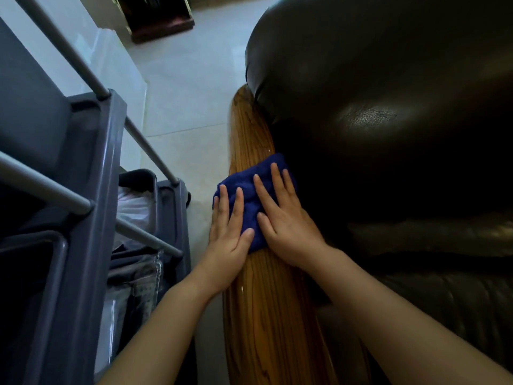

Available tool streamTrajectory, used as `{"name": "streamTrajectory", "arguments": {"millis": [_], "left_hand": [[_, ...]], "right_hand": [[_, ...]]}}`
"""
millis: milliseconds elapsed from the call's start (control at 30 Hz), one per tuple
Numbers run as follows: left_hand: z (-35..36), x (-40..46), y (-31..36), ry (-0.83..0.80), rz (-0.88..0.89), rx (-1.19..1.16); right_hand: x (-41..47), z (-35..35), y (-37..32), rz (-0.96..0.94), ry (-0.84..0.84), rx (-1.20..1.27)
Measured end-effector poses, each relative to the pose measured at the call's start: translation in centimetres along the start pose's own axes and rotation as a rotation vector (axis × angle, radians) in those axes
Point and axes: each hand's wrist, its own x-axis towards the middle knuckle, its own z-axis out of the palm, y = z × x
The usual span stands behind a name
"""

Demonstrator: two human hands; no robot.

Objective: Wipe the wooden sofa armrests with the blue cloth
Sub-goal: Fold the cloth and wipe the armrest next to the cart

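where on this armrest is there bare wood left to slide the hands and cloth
Bare wood lies ahead of the blue cloth, running along the wooden armrest beside the dark leather cushion, and behind both wrists toward the camera. The middle is crowded: left hand and right hand press flat on the cloth.

I see my two forearms bare from the bottom edge up to the wrists, no sleeve showing on either. My left hand and right hand are bare too: no gloves, rings, watch or bands. Fingernails look short and unpainted.
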Motion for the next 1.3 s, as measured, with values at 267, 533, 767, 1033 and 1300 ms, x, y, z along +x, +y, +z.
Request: {"name": "streamTrajectory", "arguments": {"millis": [267,533,767,1033,1300], "left_hand": [[-2.3,9.0,-0.2,-0.096,-0.085,0.046],[-6.2,12.3,-0.9,-0.257,-0.112,0.004],[-6.2,11.8,-0.4,-0.035,-0.076,0.002],[-4.9,7.6,0.9,0.023,-0.054,0.137],[-3.6,3.8,2.1,0.072,-0.016,0.240]], "right_hand": [[7.6,-2.4,0.8,0.075,-0.023,-0.025],[9.5,-3.5,0.4,0.101,-0.057,-0.074],[9.7,-5.3,0.2,0.098,0.025,-0.034],[6.3,-4.4,-0.5,0.061,0.075,-0.069],[1.7,-2.5,-1.4,0.050,0.206,-0.098]]}}
